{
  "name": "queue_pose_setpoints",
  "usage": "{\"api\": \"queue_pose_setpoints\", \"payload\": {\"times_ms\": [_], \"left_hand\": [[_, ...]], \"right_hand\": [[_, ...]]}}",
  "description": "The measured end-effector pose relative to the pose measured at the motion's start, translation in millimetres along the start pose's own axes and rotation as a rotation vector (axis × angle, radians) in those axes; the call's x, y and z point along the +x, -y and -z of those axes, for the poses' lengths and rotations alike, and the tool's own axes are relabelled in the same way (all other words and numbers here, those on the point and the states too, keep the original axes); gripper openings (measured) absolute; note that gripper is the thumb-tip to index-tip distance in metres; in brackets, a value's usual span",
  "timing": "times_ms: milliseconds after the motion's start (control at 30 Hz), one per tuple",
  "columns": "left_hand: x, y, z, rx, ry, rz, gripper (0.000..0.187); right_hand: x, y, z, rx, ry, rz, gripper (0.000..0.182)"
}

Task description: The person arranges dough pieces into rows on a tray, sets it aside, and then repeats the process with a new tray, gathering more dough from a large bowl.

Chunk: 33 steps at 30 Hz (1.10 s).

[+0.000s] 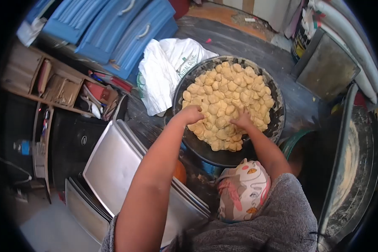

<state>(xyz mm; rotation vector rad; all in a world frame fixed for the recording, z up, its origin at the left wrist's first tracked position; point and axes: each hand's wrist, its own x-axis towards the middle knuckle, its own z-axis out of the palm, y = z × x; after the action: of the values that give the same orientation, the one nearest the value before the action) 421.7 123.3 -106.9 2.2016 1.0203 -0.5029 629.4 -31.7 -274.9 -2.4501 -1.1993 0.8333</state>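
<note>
A wide black tub (206, 156) holds a heap of pale yellow-brown lumps that look like dough pieces (222, 94). At the left side of the heap is my left hand (191, 114), its fingers curled in around a dough piece that is mostly hidden. My right hand (242, 121) rests on the lower right of the heap. Its fingers are spread among the pieces, with the thumb apart, and I see nothing gripped in it.
A white sack (159, 69) leans against the tub's left side. Metal trays (113, 164) stand stacked by my left arm. Blue plastic drawers (126, 38) are at upper left, a dark square panel (328, 63) at upper right. A large round pan (353, 168) stands at right.
</note>
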Motion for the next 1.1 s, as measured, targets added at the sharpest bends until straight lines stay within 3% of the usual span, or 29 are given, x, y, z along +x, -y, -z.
{"api": "queue_pose_setpoints", "payload": {"times_ms": [133, 200, 233, 300, 333, 367, 400, 433, 467, 500, 533, 600, 633, 667, 733, 767, 800, 833, 867, 900, 933, 967, 1033, 1067, 1100], "left_hand": [[67, 7, -54, -0.104, 0.083, -0.032, 0.053], [96, 9, -84, 0.081, -0.102, -0.110, 0.056], [97, -2, -88, -0.093, -0.057, 0.067, 0.064], [107, -9, -112, -0.084, -0.149, 0.044, 0.065], [107, -9, -129, -0.058, -0.235, 0.030, 0.067], [96, -23, -127, 0.040, 0.000, 0.132, 0.075], [90, -28, -131, 0.039, 0.018, 0.127, 0.075], [82, -32, -136, 0.114, 0.150, 0.091, 0.079], [75, -33, -141, 0.186, 0.274, 0.056, 0.082], [71, -23, -157, 0.198, 0.216, -0.040, 0.077], [76, -15, -165, 0.194, 0.223, -0.041, 0.077], [75, -27, -137, 0.133, 0.745, -0.004, 0.072], [87, -6, -151, -0.004, 0.704, -0.007, 0.074], [82, -7, -148, 0.001, 0.699, -0.005, 0.074], [63, -7, -154, -0.011, -0.169, 0.139, 0.080], [64, -1, -172, 0.063, -0.327, 0.138, 0.093], [56, -7, -178, 0.065, -0.314, 0.133, 0.093], [45, -19, -178, 0.102, -0.153, 0.212, 0.097], [36, -28, -177, 0.136, 0.010, 0.295, 0.101], [36, -29, -171, 0.151, 0.150, 0.292, 0.105], [38, -21, -169, 0.151, 0.152, 0.295, 0.105], [43, -9, -166, 0.102, 0.256, 0.200, 0.102], [41, 6, -152, 0.014, 0.337, 0.093, 0.091], [43, 15, -147, 0.022, 0.330, 0.105, 0.091], [47, 24, -146, -0.209, 0.313, 0.186, 0.087]], "right_hand": [[-23, 38, -14, -0.256, 0.275, 0.056, 0.085], [-31, 61, 9, -0.285, 0.786, 0.227, 0.075], [-10, 45, 9, -0.298, 0.786, 0.215, 0.075], [30, 12, 5, 0.256, 0.564, -0.116, 0.070], [24, 0, -7, 0.259, 0.582, -0.136, 0.070], [8, -1, -10, -0.055, 0.107, 0.014, 0.068], [-6, -1, -13, -0.377, -0.375, 0.169, 0.066], [-20, -2, -18, -0.382, -0.368, 0.158, 0.066], [-35, -1, -22, -0.362, -0.173, 0.241, 0.066], [-46, 3, -21, -0.334, 0.027, 0.322, 0.066], [-51, 2, -12, -0.337, 0.033, 0.317, 0.066], [-51, 8, 35, 0.373, 1.002, -0.034, 0.064], [-41, -3, 34, 0.311, 1.073, -0.117, 0.066], [-34, -9, 35, 0.313, 1.069, -0.111, 0.066], [-32, -19, 20, -0.023, -0.126, -0.201, 0.067], [-43, -24, -2, -0.018, -0.114, -0.214, 0.067], [-58, -25, -29, -0.186, -0.130, -0.122, 0.066], [-70, -23, -45, -0.359, -0.153, -0.025, 0.064], [-81, -19, -50, -0.311, -0.047, 0.041, 0.064], [-82, -13, -34, -0.198, 0.265, 0.083, 0.062], [-80, -6, -16, -0.074, 0.572, 0.126, 0.060], [-78, 1, 4, -0.074, 0.567, 0.133, 0.060], [-69, 0, 36, 0.283, 0.788, -0.154, 0.059], [-56, -19, 28, 0.315, 0.492, -0.295, 0.062], [-57, -20, 23, 0.098, 0.309, -0.358, 0.064]]}}
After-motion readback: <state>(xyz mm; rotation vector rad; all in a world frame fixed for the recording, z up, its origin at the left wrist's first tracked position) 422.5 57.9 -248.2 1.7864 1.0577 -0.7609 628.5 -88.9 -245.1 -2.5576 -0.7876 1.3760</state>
